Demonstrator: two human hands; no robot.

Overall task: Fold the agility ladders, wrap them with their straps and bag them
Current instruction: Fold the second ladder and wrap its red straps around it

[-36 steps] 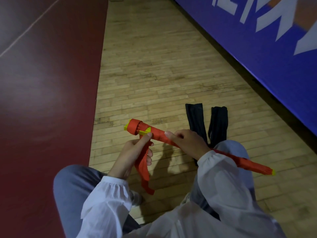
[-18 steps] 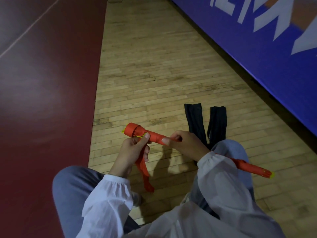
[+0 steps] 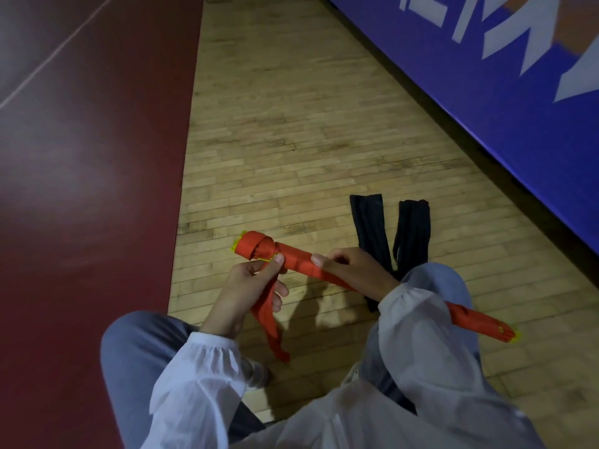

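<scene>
Ladder bundle (image 3: 301, 264) mid-frame | left hand (image 3: 246, 286) pinches strap (image 3: 269, 319) | right hand (image 3: 353, 273) grips bundle | sleeve (image 3: 418, 319) covers middle | black bags (image 3: 369, 228) behind

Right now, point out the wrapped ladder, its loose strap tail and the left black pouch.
wrapped ladder (image 3: 298, 263): head view, middle wrap.
loose strap tail (image 3: 269, 330): head view, hanging part.
left black pouch (image 3: 369, 228): head view, upper half.

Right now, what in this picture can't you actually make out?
Head view, the only one:
- middle of the red ladder bundle: hidden under the right sleeve.
- near ends of the black bags: covered by the right hand and knee.
- lettering on the blue banner: cut off by the top and right edges, unreadable.
- strap: partly covered by the left hand gripping it.
</scene>
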